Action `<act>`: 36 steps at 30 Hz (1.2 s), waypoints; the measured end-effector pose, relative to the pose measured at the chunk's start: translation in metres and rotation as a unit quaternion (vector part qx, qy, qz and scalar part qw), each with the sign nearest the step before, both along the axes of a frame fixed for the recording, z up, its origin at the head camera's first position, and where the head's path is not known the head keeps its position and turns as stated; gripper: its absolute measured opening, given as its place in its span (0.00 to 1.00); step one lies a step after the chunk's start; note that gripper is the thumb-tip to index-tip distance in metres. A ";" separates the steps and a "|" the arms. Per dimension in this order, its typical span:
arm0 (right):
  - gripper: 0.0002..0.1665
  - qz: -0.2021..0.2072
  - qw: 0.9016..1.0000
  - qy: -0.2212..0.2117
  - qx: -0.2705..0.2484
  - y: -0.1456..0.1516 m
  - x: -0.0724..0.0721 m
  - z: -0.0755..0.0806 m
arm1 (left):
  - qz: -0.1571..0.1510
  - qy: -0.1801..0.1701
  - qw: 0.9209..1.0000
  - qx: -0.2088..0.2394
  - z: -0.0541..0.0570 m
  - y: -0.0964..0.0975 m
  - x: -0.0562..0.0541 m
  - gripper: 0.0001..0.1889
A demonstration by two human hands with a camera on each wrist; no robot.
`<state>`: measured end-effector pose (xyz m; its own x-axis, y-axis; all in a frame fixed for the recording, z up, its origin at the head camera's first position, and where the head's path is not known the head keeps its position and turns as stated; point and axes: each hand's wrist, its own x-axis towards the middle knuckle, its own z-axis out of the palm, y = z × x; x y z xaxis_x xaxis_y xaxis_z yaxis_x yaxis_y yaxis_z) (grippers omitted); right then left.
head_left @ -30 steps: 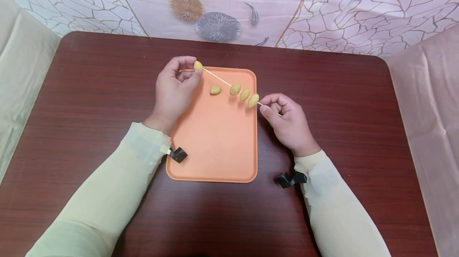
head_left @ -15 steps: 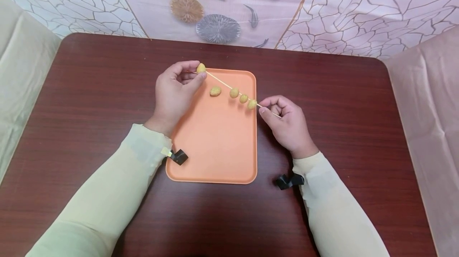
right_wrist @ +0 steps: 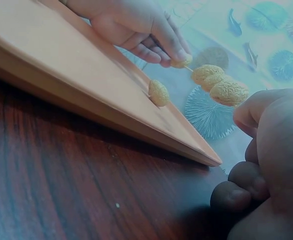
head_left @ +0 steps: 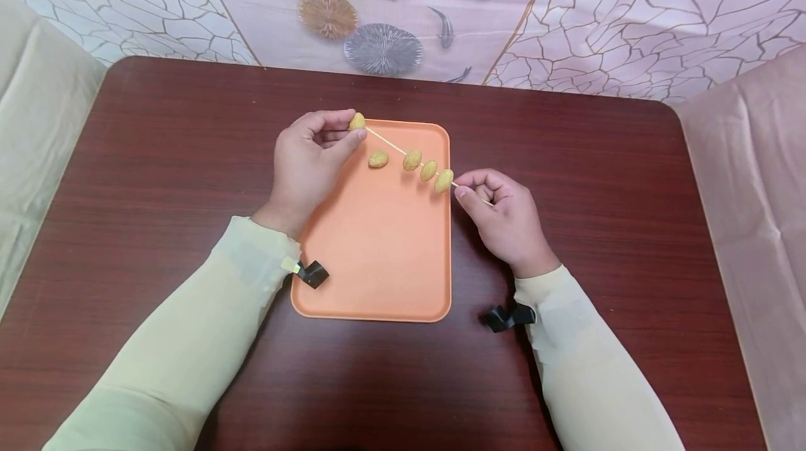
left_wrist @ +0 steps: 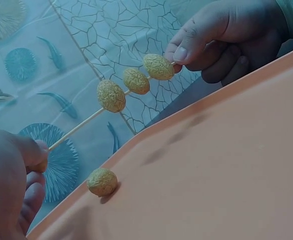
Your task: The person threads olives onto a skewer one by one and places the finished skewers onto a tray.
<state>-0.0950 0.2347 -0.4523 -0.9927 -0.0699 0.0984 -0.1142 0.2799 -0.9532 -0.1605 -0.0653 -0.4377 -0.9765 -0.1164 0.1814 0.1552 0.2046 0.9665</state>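
My left hand (head_left: 308,164) pinches a wrinkled yellow oval ball (head_left: 357,122) between thumb and fingers, at the left end of a thin wooden skewer (head_left: 385,140). Whether the tip comes out beyond that ball is hidden by the fingers. Three similar balls are threaded toward the other end, among them one (left_wrist: 111,95) nearest the bare stretch of stick. Just past the last threaded ball (right_wrist: 229,93), my right hand (head_left: 506,220) pinches the skewer by its right end. Another loose ball (head_left: 378,159) lies on the orange tray (head_left: 378,255), beneath the raised skewer.
The tray has a low raised rim (head_left: 371,319) and lies on a dark reddish wooden table (head_left: 598,213). Patterned cloth (head_left: 403,10) hangs behind the table's far edge. Plain fabric (head_left: 749,178) borders the right side.
My left hand and its ball have shifted slightly right and toward me, shortening the bare stretch of skewer. The threaded balls have turned a little. My right hand has barely moved.
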 end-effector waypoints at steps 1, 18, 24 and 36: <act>0.06 0.000 1.000 0.000 0.001 0.000 0.000 0.000 | -0.001 -0.001 1.000 -0.003 0.000 0.000 0.000 0.16; 0.07 0.007 1.000 0.007 0.000 0.002 -0.001 -0.002 | -0.022 0.000 1.000 -0.008 -0.001 0.002 0.002 0.14; 0.07 0.009 1.000 0.003 -0.001 0.002 -0.001 -0.003 | -0.037 0.005 0.999 -0.015 0.000 0.002 0.005 0.14; 0.06 0.021 1.000 0.006 -0.002 0.002 0.000 -0.003 | -0.056 0.007 0.998 -0.020 0.006 0.009 0.009 0.14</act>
